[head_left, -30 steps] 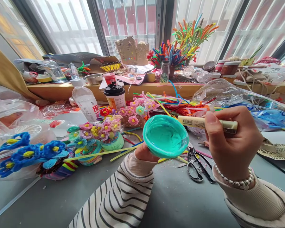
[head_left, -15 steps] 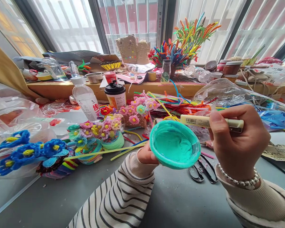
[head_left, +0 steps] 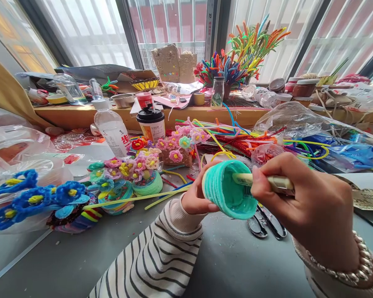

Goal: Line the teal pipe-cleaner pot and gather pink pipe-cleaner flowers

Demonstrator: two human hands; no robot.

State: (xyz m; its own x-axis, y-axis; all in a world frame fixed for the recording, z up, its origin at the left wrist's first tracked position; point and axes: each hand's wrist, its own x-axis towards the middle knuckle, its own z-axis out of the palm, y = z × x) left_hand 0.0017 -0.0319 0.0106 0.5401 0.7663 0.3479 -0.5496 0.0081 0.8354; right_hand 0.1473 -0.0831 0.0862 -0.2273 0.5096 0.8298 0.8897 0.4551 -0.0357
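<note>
My left hand (head_left: 196,198) grips a turquoise cup (head_left: 213,186) with ridged, clay-like walls, fingers round its outer side. The cup is tilted, its mouth facing right and toward me, and its inside is lined with smooth turquoise material. My right hand (head_left: 301,203) is closed on a cream-coloured marker pen (head_left: 278,183) with a barcode. One end of the pen reaches inside the cup's mouth; I cannot tell whether it touches the wall. Black-handled scissors (head_left: 269,223) lie on the table just below the cup, partly hidden by it.
Left of the cup stand flower pots with fuzzy flowers (head_left: 71,192), a plastic bottle (head_left: 110,128) and a lidded paper cup (head_left: 151,124). Behind lie loose pipe cleaners (head_left: 236,140) and clear plastic wrapping (head_left: 301,120). Jars and crafts crowd the window ledge (head_left: 186,116).
The cup has turned so its ridged side shows and its mouth faces more to the right. My right hand has moved lower and brought the pen's end into the cup.
</note>
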